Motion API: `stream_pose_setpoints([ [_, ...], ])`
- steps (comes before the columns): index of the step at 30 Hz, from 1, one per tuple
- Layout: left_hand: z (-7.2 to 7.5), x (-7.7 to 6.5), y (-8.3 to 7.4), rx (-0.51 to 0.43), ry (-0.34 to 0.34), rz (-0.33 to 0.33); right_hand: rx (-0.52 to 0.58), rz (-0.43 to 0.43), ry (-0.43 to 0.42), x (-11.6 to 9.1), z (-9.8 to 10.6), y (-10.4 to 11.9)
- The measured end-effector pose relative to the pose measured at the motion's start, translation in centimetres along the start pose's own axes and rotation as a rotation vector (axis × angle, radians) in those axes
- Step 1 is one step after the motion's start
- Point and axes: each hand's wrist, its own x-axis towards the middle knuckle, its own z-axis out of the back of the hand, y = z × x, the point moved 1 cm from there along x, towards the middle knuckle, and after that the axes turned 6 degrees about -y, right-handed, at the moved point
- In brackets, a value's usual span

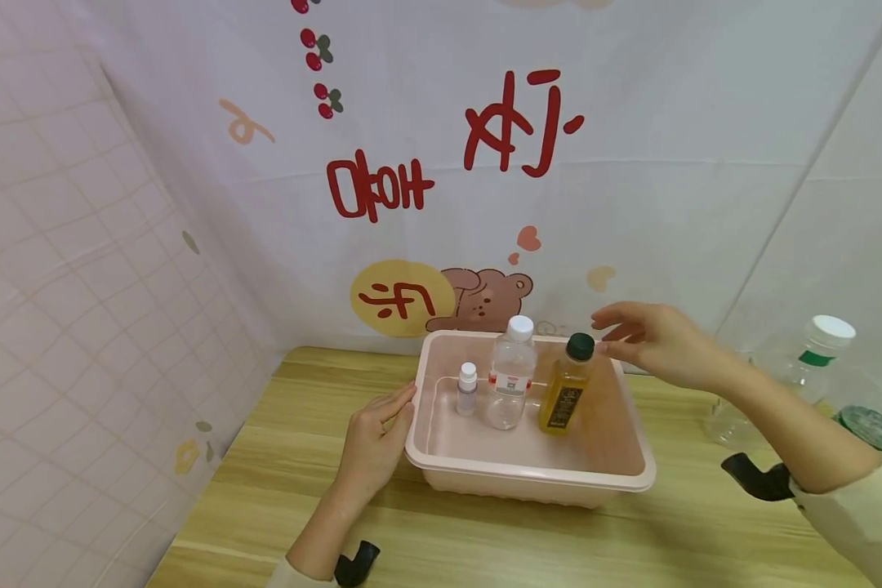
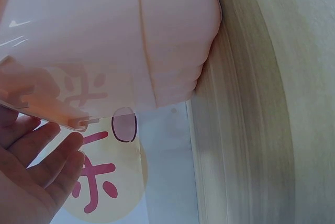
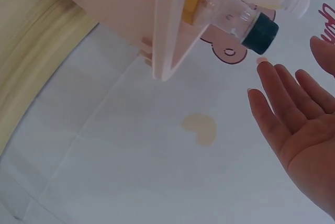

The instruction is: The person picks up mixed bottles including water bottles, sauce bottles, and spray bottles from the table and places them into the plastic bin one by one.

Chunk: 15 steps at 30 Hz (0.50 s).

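A pale pink plastic basin rests on the table with three bottles standing inside. On the left is a small white-capped bottle; a clear bottle with a white cap and red-edged label stands in the middle. To the right, a bottle of yellow liquid leans slightly under its dark green cap. My left hand touches the basin's left rim, its fingers loosely extended in the left wrist view. Beside the green cap, my right hand holds nothing, fingers spread and apart from the cap in the right wrist view.
Beyond my right forearm stand a large clear bottle with a white cap and a green-lidded clear container. The wood-grain table meets a printed cloth at the back. A checked cloth hangs at the left.
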Motion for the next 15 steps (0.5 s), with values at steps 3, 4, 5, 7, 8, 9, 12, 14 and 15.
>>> stream_pose_setpoints([
  [3, 0.1, 0.1, 0.0, -0.004, -0.005, -0.003, -0.043, 0.032, -0.046, -0.3, 0.5, 0.3],
  [4, 0.1, 0.1, 0.0, -0.005, -0.005, -0.003, -0.05, 0.042, -0.063, -0.5, 0.7, 0.3],
  [5, 0.1, 0.1, 0.0, -0.005, -0.005, -0.005, -0.058, 0.051, -0.083, -0.6, 0.9, 0.4],
  [7, 0.1, 0.1, 0.0, -0.005, -0.003, -0.007, -0.069, 0.065, -0.121, -0.9, 1.2, 0.4],
  [8, 0.1, 0.1, 0.0, -0.005, -0.002, -0.007, -0.073, 0.068, -0.139, -1.1, 1.4, 0.4],
  [9, 0.1, 0.1, 0.0, -0.004, -0.002, -0.007, -0.073, 0.071, -0.156, -1.3, 1.6, 0.3],
  [12, 0.1, 0.2, 0.0, -0.001, 0.0, -0.001, -0.07, 0.07, -0.205, -2.0, 2.1, 0.0],
  [14, 0.2, 0.2, 0.0, -0.002, 0.001, 0.003, -0.062, 0.065, -0.232, -2.5, 2.4, -0.2],
  [15, 0.2, 0.2, 0.0, -0.004, 0.001, 0.004, -0.058, 0.063, -0.245, -2.8, 2.6, -0.3],
])
